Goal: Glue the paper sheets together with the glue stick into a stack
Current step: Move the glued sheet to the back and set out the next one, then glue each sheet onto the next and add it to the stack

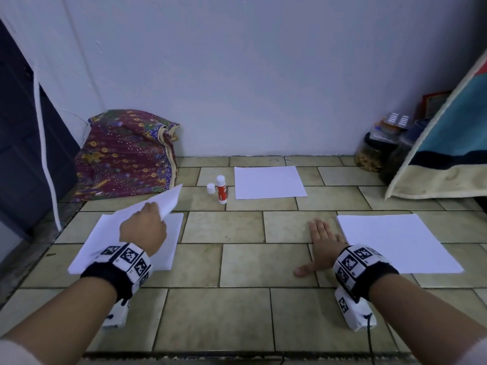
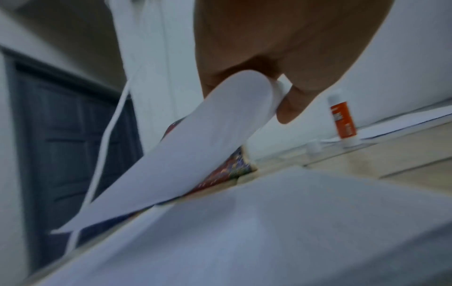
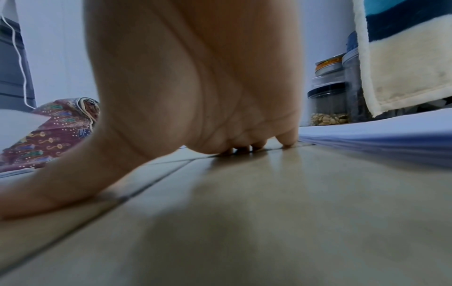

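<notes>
My left hand [image 1: 147,222] pinches the edge of a white paper sheet [image 1: 164,201] and holds it lifted above the left pile of sheets [image 1: 110,241]. The left wrist view shows that lifted sheet [image 2: 195,145] curved between thumb and fingers. A red glue stick [image 1: 221,190] stands upright on the tiles with its white cap [image 1: 210,188] beside it, left of a single sheet [image 1: 268,181] at the back. My right hand [image 1: 320,241] lies flat on the floor, fingers straight, just left of the right stack of sheets [image 1: 395,241].
A patterned purple cloth bundle [image 1: 126,154] lies against the wall at the back left, beside a dark door [image 1: 23,154]. Jars [image 1: 374,151] and a hanging towel [image 1: 448,143] fill the back right corner. Beige floor tiles [image 1: 242,262] spread between the piles.
</notes>
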